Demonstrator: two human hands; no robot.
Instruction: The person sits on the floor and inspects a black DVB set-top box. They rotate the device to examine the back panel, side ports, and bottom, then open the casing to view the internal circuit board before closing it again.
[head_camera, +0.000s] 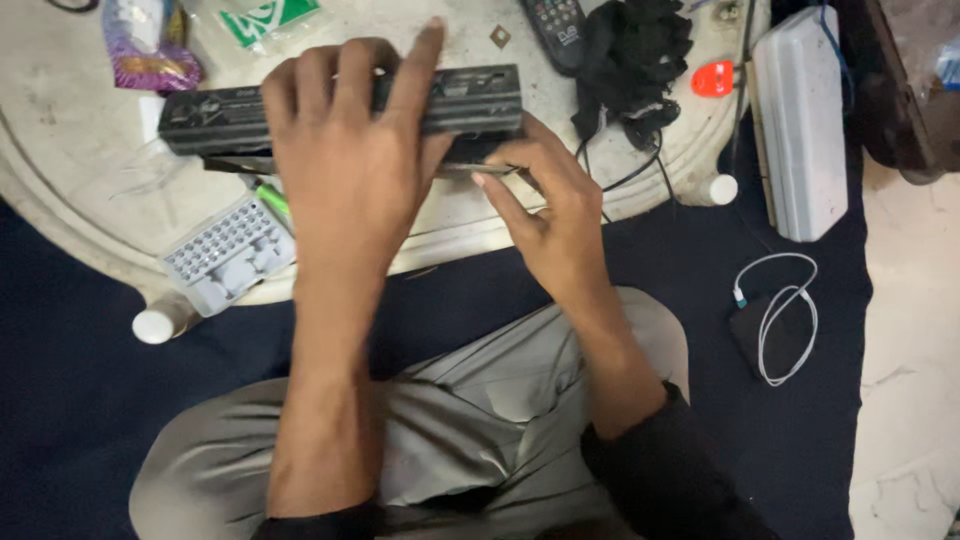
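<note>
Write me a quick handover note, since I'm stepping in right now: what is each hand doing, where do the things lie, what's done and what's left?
Left hand: spread flat over the long black battery pack, pressing it on the white round table.
Right hand: pinching a thin flat tool at the pack's near edge.
Nearby: grey bit holder at the left, black remote and black cloth at the far side.
Done: the pack looks still closed; no parts lie loose.
Left: probably working the tool along the seam.
</note>
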